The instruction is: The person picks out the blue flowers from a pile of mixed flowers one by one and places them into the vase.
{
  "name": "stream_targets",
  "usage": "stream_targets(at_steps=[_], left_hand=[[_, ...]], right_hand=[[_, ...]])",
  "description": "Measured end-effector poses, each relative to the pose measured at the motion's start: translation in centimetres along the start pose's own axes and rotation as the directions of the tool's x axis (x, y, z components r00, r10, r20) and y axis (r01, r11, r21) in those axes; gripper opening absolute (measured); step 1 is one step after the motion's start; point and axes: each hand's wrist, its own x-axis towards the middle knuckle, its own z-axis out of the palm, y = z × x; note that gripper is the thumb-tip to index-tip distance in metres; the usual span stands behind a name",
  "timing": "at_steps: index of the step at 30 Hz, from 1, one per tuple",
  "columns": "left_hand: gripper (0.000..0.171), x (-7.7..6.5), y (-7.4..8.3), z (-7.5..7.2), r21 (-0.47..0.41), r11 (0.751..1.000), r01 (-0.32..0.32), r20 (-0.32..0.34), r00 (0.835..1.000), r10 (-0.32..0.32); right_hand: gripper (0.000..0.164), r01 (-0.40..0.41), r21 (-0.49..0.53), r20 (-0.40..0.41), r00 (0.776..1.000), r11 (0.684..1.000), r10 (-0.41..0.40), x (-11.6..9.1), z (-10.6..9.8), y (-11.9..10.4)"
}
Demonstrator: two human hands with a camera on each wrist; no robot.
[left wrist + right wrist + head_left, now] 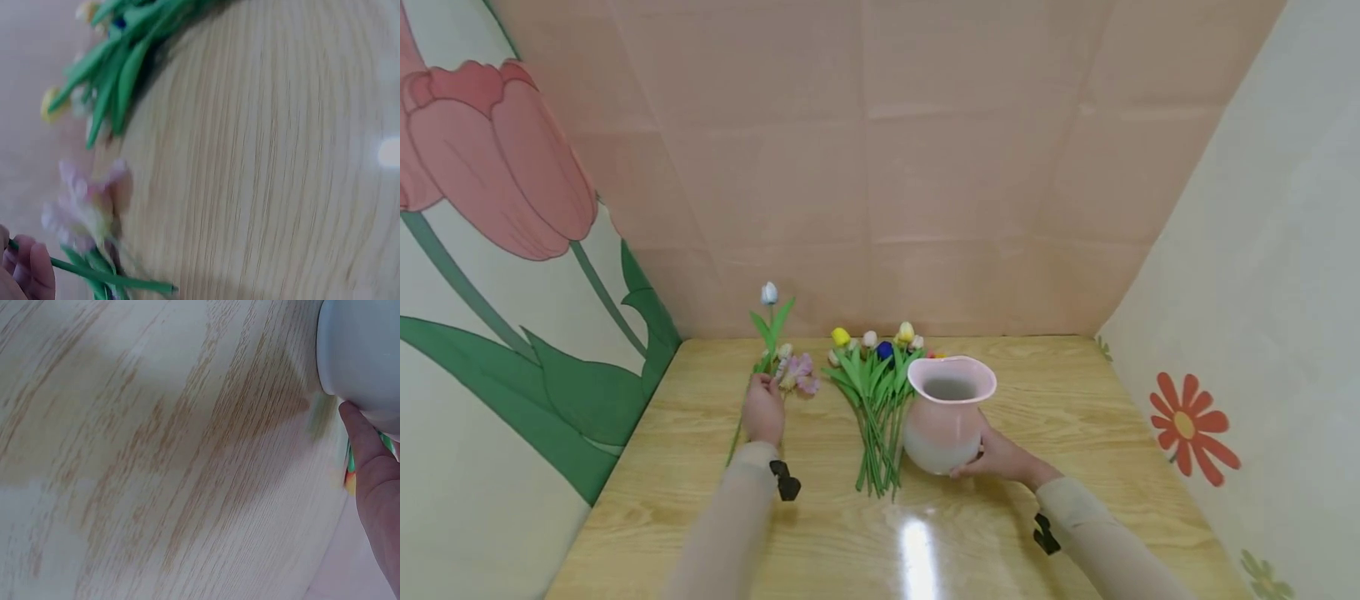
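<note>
My left hand (763,410) pinches the green stem of an artificial tulip with a pale blue bloom (769,293). That tulip stands up above the hand, and in the left wrist view its stem (112,278) sticks out past the fingers. Beside this hand lies a pink-purple flower (802,372) with a whitish bloom near it. My right hand (1006,457) grips the lower right side of a pink and white vase (943,433) with a wavy rim. The vase is upright; whether its base touches the table cannot be told. No stems show in its mouth.
A bunch of artificial tulips (874,392) in yellow, white, pink and blue lies on the wooden table (1045,400), left of the vase, partly hidden by it. A brown backdrop (865,167) closes the far edge; side walls (1262,275) carry painted flowers.
</note>
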Motion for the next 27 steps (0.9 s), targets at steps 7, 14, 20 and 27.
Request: stream_targets(at_steps=[7,14,20,27], left_hand=[[0.014,0.8,-1.6,-1.5,0.144,0.986,0.090,0.028,0.995,-0.094],[0.018,0.9,-2.9,-2.3,0.214,0.974,0.080,0.082,0.992,-0.099],[0.018,0.8,-3.4,-2.7,0.241,0.968,0.074,0.125,0.986,-0.107],[0.017,0.8,-3.8,-2.9,0.281,0.956,0.079,0.168,0.977,-0.130]], right_hand=[[0.114,0.015,0.011,0.004,1.000,1.000,-0.015,0.0,-0.1,0.0],[0.113,0.002,0.024,-0.005,1.000,1.000,-0.001,-0.1,0.0,-0.1],[0.114,0.002,0.034,0.002,1.000,0.999,-0.002,-0.1,0.0,0.0],[0.114,0.005,0.029,0.004,1.000,1.000,-0.005,0.0,-0.1,0.1]])
